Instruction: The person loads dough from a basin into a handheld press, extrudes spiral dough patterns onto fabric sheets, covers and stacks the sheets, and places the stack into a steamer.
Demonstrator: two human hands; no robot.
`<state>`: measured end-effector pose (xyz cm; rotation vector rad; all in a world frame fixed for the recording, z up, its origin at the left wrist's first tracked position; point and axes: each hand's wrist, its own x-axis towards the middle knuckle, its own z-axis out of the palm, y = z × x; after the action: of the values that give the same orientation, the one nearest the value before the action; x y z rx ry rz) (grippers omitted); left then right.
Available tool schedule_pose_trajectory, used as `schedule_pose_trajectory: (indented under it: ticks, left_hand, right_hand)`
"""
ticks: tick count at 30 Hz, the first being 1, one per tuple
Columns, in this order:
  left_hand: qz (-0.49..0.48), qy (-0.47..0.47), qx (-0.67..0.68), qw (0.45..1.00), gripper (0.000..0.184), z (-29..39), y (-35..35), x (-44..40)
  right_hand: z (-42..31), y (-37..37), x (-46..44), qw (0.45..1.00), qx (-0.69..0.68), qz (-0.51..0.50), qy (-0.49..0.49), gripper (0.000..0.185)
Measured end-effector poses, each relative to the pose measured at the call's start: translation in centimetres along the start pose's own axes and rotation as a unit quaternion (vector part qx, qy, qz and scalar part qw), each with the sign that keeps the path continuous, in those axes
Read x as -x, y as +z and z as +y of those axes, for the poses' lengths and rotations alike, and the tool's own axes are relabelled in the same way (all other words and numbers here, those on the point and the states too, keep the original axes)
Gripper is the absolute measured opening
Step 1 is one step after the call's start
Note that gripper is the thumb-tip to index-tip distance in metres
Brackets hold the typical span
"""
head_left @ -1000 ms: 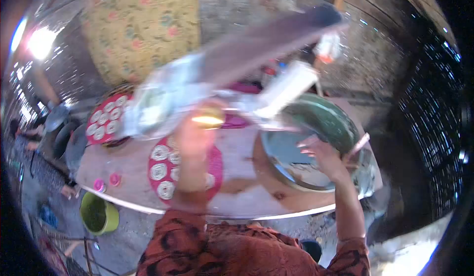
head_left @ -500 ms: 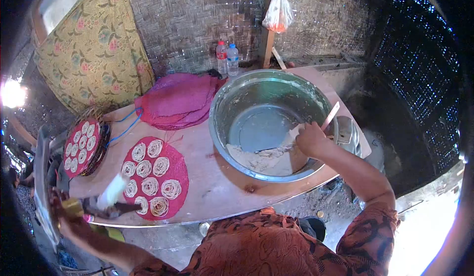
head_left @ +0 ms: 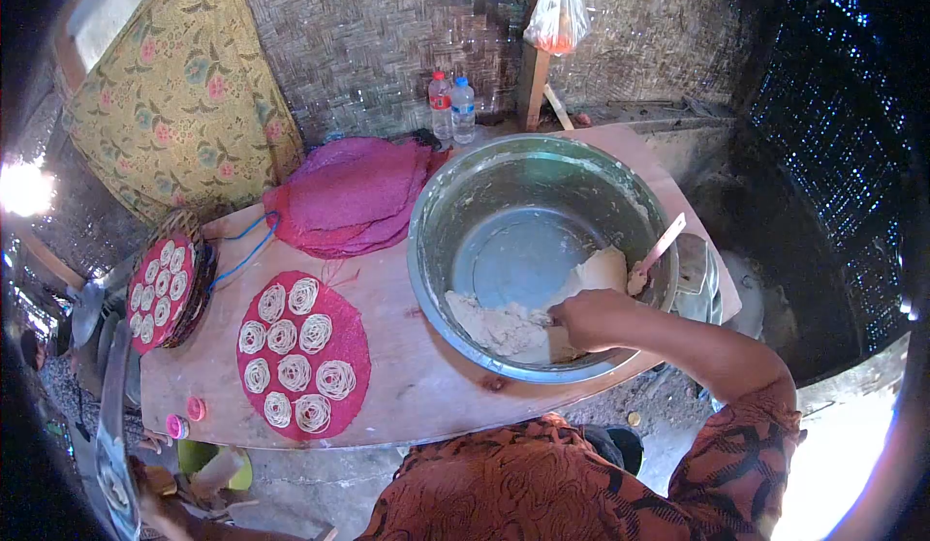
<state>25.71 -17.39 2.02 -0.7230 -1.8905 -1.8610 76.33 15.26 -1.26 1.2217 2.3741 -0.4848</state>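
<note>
A large metal basin [head_left: 433, 294] holds pale, crumbly dough [head_left: 499, 326] along its near side. Over that dough my right hand [head_left: 593, 320] has its fingers curled down and closed on some of it; the fingertips are partly hidden. A smoother pale lump [head_left: 603, 272] sits just beyond the hand. Beside it, a spatula with a pink handle [head_left: 662, 243] leans on the basin's right wall. Down at the lower left, off the table's edge, my left hand [head_left: 160, 502] is closed around a tan and whitish tool [head_left: 215, 473], too blurred to name.
On the table [head_left: 407, 410] lies a pink mesh round [head_left: 339, 338] with several coiled noodle rosettes. A basket [head_left: 199, 294] bears another. Stacked pink mesh sheets [head_left: 363, 187], two bottles [head_left: 451, 113] and two small pink-capped items [head_left: 186, 417] are around. A metal sheet-like object [head_left: 114, 434] stands left.
My left hand has moved down and away from the table with the blurred tool. My right hand has gone lower and nearer in the basin, and more of the pale lump shows.
</note>
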Motion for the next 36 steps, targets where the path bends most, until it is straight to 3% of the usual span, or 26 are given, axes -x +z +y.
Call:
schedule_pose_trajectory:
  ticks: [5, 7, 11, 13, 15, 17, 18, 20, 22, 23, 25, 26, 27, 28, 29, 30, 32, 36]
  left_hand:
    - [-0.184, 0.12, -0.057, 0.974, 0.036, 3.3, 7.6, 1.0]
    - [-0.263, 0.203, -0.077, 0.94, 0.036, 5.5, 11.2, 1.8]
    - [-0.373, 0.395, -0.113, 0.832, 0.034, 9.9, 18.1, 3.3]
    - [-0.399, 0.482, -0.143, 0.767, 0.034, 11.7, 21.2, 4.2]
    - [-0.41, 0.559, -0.183, 0.697, 0.033, 13.3, 24.1, 5.3]
    - [-0.383, 0.575, -0.097, 0.717, 0.032, 15.3, 26.7, 6.8]
    - [-0.36, 0.558, 0.015, 0.748, 0.028, 17.2, 27.9, 7.8]
    - [-0.386, 0.556, -0.011, 0.736, 0.031, 16.7, 29.4, 8.2]
    - [-0.4, 0.553, -0.006, 0.731, 0.034, 16.8, 30.9, 9.1]
    - [-0.408, 0.552, -0.003, 0.727, 0.035, 17.2, 31.4, 9.7]
    - [-0.39, 0.561, 0.036, 0.73, 0.038, 18.5, 32.0, 10.8]
    - [-0.428, 0.543, 0.039, 0.722, 0.039, 19.9, 31.7, 11.2]
    - [-0.466, 0.523, 0.04, 0.713, 0.04, 20.9, 31.6, 11.7]
    - [-0.464, 0.525, 0.042, 0.712, 0.04, 21.3, 31.9, 12.2]
    - [-0.446, 0.524, 0.058, 0.723, 0.039, 21.4, 32.5, 12.7]
    - [-0.429, 0.522, 0.074, 0.733, 0.039, 21.5, 33.0, 13.1]
    - [-0.428, 0.513, 0.074, 0.74, 0.038, 22.3, 32.8, 13.4]
    - [-0.452, 0.515, 0.012, 0.728, 0.036, 20.9, 32.9, 12.9]
  right_hand:
    - [1.6, 2.4, -3.4, 0.992, -0.112, -0.017, -0.058, 0.031]
    - [3.0, 4.1, -4.7, 0.961, -0.257, -0.038, -0.095, 0.034]
    - [3.2, 1.9, -1.4, 0.963, -0.242, -0.033, -0.117, 0.041]
    - [2.7, -0.7, 1.5, 0.955, -0.264, -0.134, -0.012, 0.044]
    - [2.5, -2.9, 4.7, 0.948, -0.301, -0.105, -0.006, 0.044]
    - [3.2, -4.9, 7.4, 0.94, -0.335, -0.07, -0.001, 0.044]
    - [4.0, -5.8, 8.6, 0.937, -0.342, -0.047, -0.057, 0.043]
    - [4.7, -7.4, 10.2, 0.932, -0.344, -0.016, -0.116, 0.043]
    - [5.1, -8.6, 11.5, 0.845, -0.522, -0.027, -0.112, 0.04]
    - [4.7, -9.1, 11.6, 0.846, -0.522, -0.019, -0.111, 0.04]
    - [3.3, -10.2, 11.5, 0.889, -0.44, 0.04, -0.117, 0.036]
    - [3.0, -9.7, 9.9, 0.904, -0.19, 0.267, -0.274, 0.03]
    - [2.7, -9.3, 10.2, 0.904, -0.187, 0.272, -0.272, 0.03]
    - [0.2, -9.9, 11.0, 0.908, -0.047, 0.373, -0.182, 0.031]
    - [-1.9, -10.1, 11.4, 0.879, 0.093, 0.459, -0.086, 0.031]
    - [-3.4, -9.8, 11.3, 0.879, 0.093, 0.46, -0.085, 0.031]
    - [-5.9, -8.4, 11.1, 0.802, 0.253, 0.539, -0.037, 0.03]
    - [-6.0, -5.7, 9.9, 0.777, 0.281, 0.56, -0.069, 0.042]
